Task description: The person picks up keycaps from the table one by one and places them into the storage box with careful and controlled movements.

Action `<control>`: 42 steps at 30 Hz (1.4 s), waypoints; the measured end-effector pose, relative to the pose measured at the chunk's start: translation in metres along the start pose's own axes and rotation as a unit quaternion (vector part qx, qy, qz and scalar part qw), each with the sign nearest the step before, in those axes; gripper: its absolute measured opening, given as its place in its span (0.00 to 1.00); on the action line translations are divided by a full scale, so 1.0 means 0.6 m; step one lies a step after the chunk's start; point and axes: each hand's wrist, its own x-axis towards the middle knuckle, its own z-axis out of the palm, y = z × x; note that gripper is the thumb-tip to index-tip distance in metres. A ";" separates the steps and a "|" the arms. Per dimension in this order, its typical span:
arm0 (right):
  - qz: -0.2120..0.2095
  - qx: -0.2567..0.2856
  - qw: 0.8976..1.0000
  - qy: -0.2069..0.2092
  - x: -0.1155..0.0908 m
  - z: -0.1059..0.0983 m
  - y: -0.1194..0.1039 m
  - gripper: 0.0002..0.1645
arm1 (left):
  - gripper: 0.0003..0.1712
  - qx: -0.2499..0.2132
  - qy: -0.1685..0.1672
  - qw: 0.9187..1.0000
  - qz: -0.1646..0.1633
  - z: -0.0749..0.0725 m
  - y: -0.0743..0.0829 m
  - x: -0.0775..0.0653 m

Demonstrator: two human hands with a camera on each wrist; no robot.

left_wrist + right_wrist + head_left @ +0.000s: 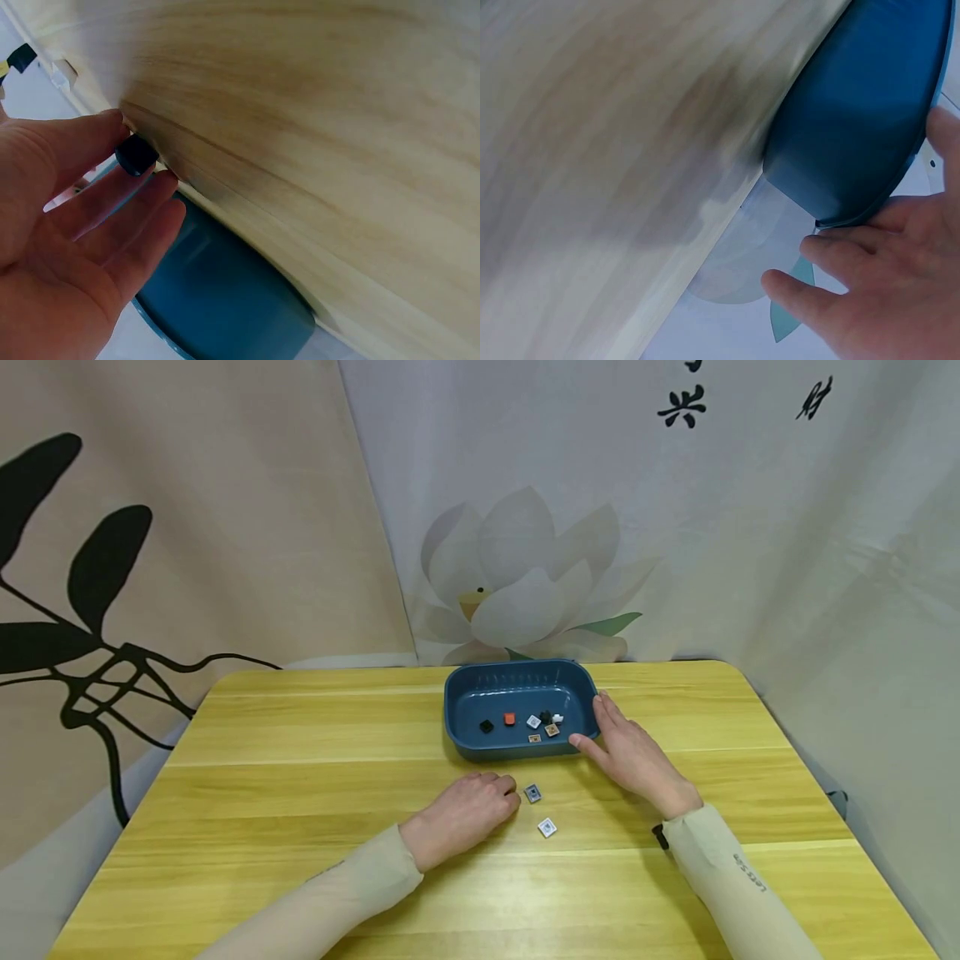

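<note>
My left hand (467, 810) is low over the wooden table, just in front of the blue basin. In the left wrist view its thumb and fingers pinch a small black keycap (136, 154) near the tabletop; the head view hides this piece behind the hand. My right hand (637, 760) touches the near right corner of the blue basin (450, 714), its fingers fairly straight along the side and the thumb at the front rim. Beside the left hand lie a grey keycap (532, 793) and a white keycap (547, 827).
Inside the basin are several small pieces, among them a red keycap (509, 719), a black keycap (487, 726) and a white keycap (533, 722). The basin stands near the far edge of the table (300, 735). Behind it hangs a printed curtain (300, 527).
</note>
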 end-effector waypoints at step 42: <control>0.001 0.000 1.000 -0.003 0.001 0.000 0.000 0.56 | 0.10 -0.046 0.083 0.995 -0.018 -0.051 -0.025 -0.005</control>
